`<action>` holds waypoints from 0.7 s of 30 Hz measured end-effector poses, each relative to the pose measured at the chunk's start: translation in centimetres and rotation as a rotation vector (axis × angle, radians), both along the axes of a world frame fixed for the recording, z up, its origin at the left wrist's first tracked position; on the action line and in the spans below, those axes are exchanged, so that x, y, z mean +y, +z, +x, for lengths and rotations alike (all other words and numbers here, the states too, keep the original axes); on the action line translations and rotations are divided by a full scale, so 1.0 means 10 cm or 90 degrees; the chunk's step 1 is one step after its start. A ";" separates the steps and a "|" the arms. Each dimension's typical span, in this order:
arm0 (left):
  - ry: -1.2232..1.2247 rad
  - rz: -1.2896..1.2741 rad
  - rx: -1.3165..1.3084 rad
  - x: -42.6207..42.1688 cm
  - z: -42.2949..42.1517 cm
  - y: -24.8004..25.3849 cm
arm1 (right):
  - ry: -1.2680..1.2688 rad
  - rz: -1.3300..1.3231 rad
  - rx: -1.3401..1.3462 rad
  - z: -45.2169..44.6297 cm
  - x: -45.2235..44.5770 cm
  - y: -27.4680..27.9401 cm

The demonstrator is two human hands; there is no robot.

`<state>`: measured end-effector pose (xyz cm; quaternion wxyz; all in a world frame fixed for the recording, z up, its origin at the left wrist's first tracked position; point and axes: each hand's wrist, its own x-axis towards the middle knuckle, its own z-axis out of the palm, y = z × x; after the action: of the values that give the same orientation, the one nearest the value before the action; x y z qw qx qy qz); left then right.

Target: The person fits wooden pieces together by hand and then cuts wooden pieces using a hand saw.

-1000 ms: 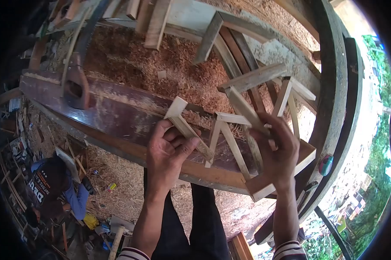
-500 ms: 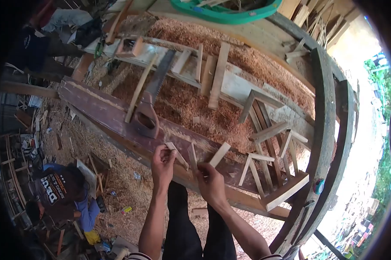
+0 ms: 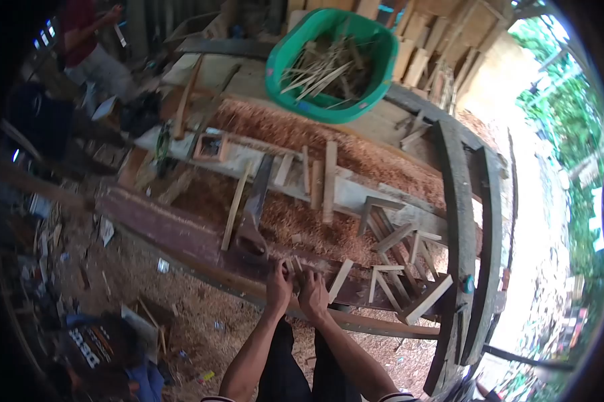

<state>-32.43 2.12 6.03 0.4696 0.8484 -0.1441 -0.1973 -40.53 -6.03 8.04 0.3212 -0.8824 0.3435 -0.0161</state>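
Close together over the reddish-brown plank (image 3: 175,228), my left hand (image 3: 279,287) and my right hand (image 3: 313,293) each have their fingers closed on a short wood strip. Pale ends of the wood strips (image 3: 294,266) show between the fingers; whether they touch is too small to tell. Just beyond my left hand lies a handsaw (image 3: 254,234), its handle toward me. To the right of my right hand is a loose wood strip (image 3: 341,280). Further right sit several angled wood joints (image 3: 386,269) and a thicker wood block (image 3: 428,300).
A green basin (image 3: 335,115) full of wood scraps stands at the back. Wood pieces (image 3: 329,181) and a small wooden box (image 3: 210,147) lie on the far board. Upright beams (image 3: 457,248) stand at right. One person (image 3: 94,352) is low at left, another (image 3: 91,47) behind.
My hands have come together, bringing the two strips close to each other. The camera view has tilted up, so more of the green basin and a person at the back now show.
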 end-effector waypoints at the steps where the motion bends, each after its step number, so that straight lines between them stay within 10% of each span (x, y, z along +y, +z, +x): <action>1: -0.007 0.016 0.006 0.01 0.00 0.06 | 0.005 0.006 0.010 0.01 0.01 0.04; 5: -0.202 0.089 -0.281 0.17 0.05 -0.01 | 0.002 -0.058 -0.035 0.00 0.08 0.00; 21: -0.600 0.183 -0.374 0.39 0.36 0.15 | 0.033 -0.067 0.051 -0.14 0.30 0.05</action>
<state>-28.78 6.04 7.54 0.1509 0.7669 -0.6031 -0.1591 -41.97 -3.02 8.52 0.2604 -0.9066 0.3319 0.0096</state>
